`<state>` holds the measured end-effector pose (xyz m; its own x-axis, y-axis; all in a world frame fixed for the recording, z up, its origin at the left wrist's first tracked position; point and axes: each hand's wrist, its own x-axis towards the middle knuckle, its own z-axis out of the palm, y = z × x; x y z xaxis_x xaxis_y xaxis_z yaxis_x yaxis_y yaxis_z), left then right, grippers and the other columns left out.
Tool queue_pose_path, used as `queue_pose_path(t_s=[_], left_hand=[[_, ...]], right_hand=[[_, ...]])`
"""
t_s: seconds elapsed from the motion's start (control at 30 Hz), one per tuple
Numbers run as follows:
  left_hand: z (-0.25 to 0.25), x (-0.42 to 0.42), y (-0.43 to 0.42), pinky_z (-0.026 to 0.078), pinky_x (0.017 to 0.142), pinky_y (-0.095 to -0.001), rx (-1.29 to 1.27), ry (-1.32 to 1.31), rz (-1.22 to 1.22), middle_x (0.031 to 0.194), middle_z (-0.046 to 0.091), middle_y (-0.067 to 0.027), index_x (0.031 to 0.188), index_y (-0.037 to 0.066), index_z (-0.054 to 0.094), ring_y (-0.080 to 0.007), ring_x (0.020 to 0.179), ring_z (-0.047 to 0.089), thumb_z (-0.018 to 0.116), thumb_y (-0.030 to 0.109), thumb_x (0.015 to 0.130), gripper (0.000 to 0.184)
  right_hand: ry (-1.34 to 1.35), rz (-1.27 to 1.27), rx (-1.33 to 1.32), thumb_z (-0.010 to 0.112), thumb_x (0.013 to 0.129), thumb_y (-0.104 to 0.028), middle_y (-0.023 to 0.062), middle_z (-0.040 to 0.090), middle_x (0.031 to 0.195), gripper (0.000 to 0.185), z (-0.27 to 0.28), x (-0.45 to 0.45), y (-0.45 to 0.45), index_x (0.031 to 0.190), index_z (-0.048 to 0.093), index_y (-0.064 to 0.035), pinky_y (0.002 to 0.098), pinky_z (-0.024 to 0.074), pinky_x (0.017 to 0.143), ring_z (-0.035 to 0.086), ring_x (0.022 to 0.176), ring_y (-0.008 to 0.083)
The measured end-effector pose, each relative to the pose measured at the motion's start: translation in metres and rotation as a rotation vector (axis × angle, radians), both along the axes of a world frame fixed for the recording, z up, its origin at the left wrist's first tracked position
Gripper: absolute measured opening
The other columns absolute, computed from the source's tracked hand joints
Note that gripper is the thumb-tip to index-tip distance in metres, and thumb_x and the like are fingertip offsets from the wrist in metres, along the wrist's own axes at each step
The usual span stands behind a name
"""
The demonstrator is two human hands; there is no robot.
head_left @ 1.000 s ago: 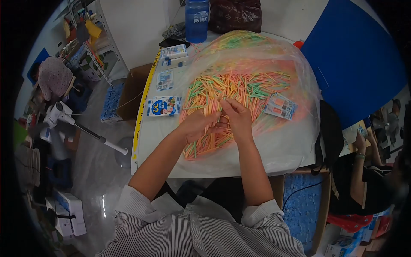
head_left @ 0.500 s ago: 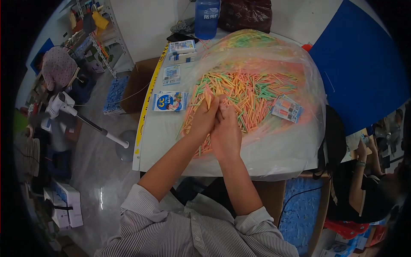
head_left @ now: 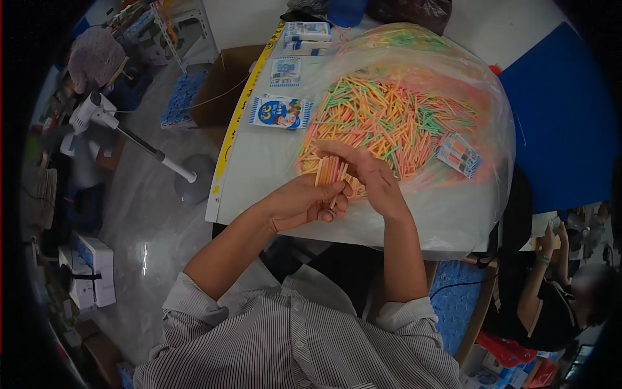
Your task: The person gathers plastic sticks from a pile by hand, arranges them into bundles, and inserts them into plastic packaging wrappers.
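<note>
White tbl [head_left: 249, 170], yellow strip [head_left: 241, 110] along edge, 7–11 o'clock. Clear plastic bag [head_left: 453, 223] w/ coloured sticks [head_left: 382, 120], ctr to 3. Blue-white pkt [head_left: 281, 112] at 9–10, smaller pkt [head_left: 286, 72] at 10, stacked pkts [head_left: 307, 39] at 11.

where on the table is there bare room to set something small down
The clearest patch of the table is front left, between the yellow strip, the large blue-and-white packet and the left hand. Front right has no sticks, but plastic film covers it. Sticks crowd the middle; smaller packets take up the back left.
</note>
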<state>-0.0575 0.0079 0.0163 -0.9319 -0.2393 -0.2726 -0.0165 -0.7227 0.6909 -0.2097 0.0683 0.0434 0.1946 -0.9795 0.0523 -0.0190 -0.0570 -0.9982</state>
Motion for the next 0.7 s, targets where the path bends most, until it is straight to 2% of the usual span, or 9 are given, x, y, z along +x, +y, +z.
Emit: queue_pose_path(t_s=[0.07, 0.1, 0.17, 0.2, 0.27, 0.33, 0.47, 0.6, 0.7], left_hand=[[0.003, 0.009, 0.002, 0.046, 0.061, -0.0212, 0.015, -0.010, 0.044, 0.079, 0.056, -0.0036, 0.091, 0.004, 0.051, -0.0136, 0.074, 0.056, 0.043, 0.025, 0.087, 0.023], [0.008, 0.014, 0.006, 0.044, 0.057, -0.0200, -0.006, -0.049, 0.096, 0.077, 0.055, -0.0026, 0.090, 0.006, 0.051, -0.0120, 0.071, 0.055, 0.042, 0.027, 0.088, 0.023], [0.010, 0.026, 0.006, 0.042, 0.053, -0.0188, -0.023, -0.096, 0.164, 0.076, 0.054, -0.0015, 0.089, 0.007, 0.051, -0.0104, 0.068, 0.054, 0.041, 0.028, 0.088, 0.024], [0.007, 0.031, 0.005, 0.039, 0.050, -0.0179, -0.068, -0.111, 0.146, 0.074, 0.053, -0.0005, 0.088, 0.007, 0.051, -0.0085, 0.065, 0.052, 0.041, 0.029, 0.088, 0.025], [0.002, 0.041, 0.002, 0.035, 0.048, -0.0169, -0.108, -0.129, 0.133, 0.072, 0.051, 0.0005, 0.087, 0.008, 0.051, -0.0067, 0.061, 0.049, 0.040, 0.031, 0.088, 0.025], [-0.001, 0.048, 0.000, 0.030, 0.044, -0.0154, -0.118, -0.137, 0.174, 0.070, 0.049, 0.0015, 0.087, 0.008, 0.051, -0.0041, 0.055, 0.043, 0.040, 0.032, 0.088, 0.026], [-0.014, 0.061, -0.005, 0.029, 0.044, -0.0150, -0.017, -0.043, 0.304, 0.073, 0.050, -0.0003, 0.090, 0.006, 0.050, -0.0032, 0.052, 0.040, 0.040, 0.027, 0.089, 0.023], [-0.021, 0.074, -0.011, 0.028, 0.043, -0.0155, 0.011, -0.024, 0.321, 0.071, 0.049, -0.0001, 0.090, 0.007, 0.049, -0.0034, 0.051, 0.037, 0.040, 0.026, 0.089, 0.021], [-0.028, 0.081, -0.017, 0.028, 0.043, -0.0153, 0.025, 0.012, 0.327, 0.071, 0.049, -0.0002, 0.090, 0.006, 0.049, -0.0034, 0.052, 0.038, 0.041, 0.025, 0.089, 0.021]], right_hand=[[-0.312, -0.409, -0.060, 0.030, 0.091, -0.029, 0.0100, 0.050, 0.110, 0.041, -0.001, 0.018, -0.004, 0.111, 0.049, -0.0002, 0.0284, 0.0356, 0.086, 0.046, 0.103, 0.0166], [-0.314, -0.391, -0.049, 0.030, 0.091, -0.029, 0.0100, 0.050, 0.110, 0.041, -0.004, 0.022, -0.005, 0.111, 0.049, -0.0002, 0.0284, 0.0356, 0.086, 0.046, 0.103, 0.0166], [-0.129, -0.492, 0.011, 0.045, 0.086, -0.020, 0.0056, 0.056, 0.089, 0.026, -0.011, 0.031, -0.006, 0.101, 0.055, -0.0007, 0.0222, 0.0412, 0.069, 0.052, 0.081, 0.0093], [-0.133, -0.478, 0.016, 0.045, 0.086, -0.020, 0.0056, 0.056, 0.089, 0.026, -0.012, 0.036, -0.008, 0.101, 0.055, -0.0007, 0.0222, 0.0412, 0.069, 0.052, 0.081, 0.0093], [-0.043, -0.361, 0.089, 0.054, 0.080, -0.009, 0.0013, 0.055, 0.072, 0.014, -0.014, 0.045, -0.009, 0.090, 0.057, 0.0005, 0.0177, 0.0409, 0.057, 0.050, 0.063, 0.0050], [-0.064, -0.369, 0.090, 0.055, 0.079, -0.008, 0.0012, 0.055, 0.071, 0.012, -0.018, 0.054, -0.015, 0.087, 0.058, 0.0007, 0.0179, 0.0407, 0.054, 0.050, 0.059, 0.0052], [-0.176, -0.362, 0.021, 0.055, 0.080, -0.007, 0.0014, 0.055, 0.071, 0.009, -0.022, 0.070, -0.028, 0.085, 0.056, -0.0001, 0.0173, 0.0388, 0.048, 0.048, 0.055, 0.0041], [-0.152, -0.328, 0.022, 0.055, 0.079, -0.006, 0.0026, 0.055, 0.071, 0.010, -0.020, 0.081, -0.039, 0.087, 0.052, -0.0003, 0.0175, 0.0392, 0.050, 0.049, 0.058, 0.0048], [-0.045, -0.264, -0.042, 0.054, 0.080, -0.006, 0.0018, 0.055, 0.075, 0.007, -0.029, 0.086, -0.047, 0.086, 0.052, -0.0025, 0.0146, 0.0349, 0.045, 0.045, 0.054, 0.0023]])
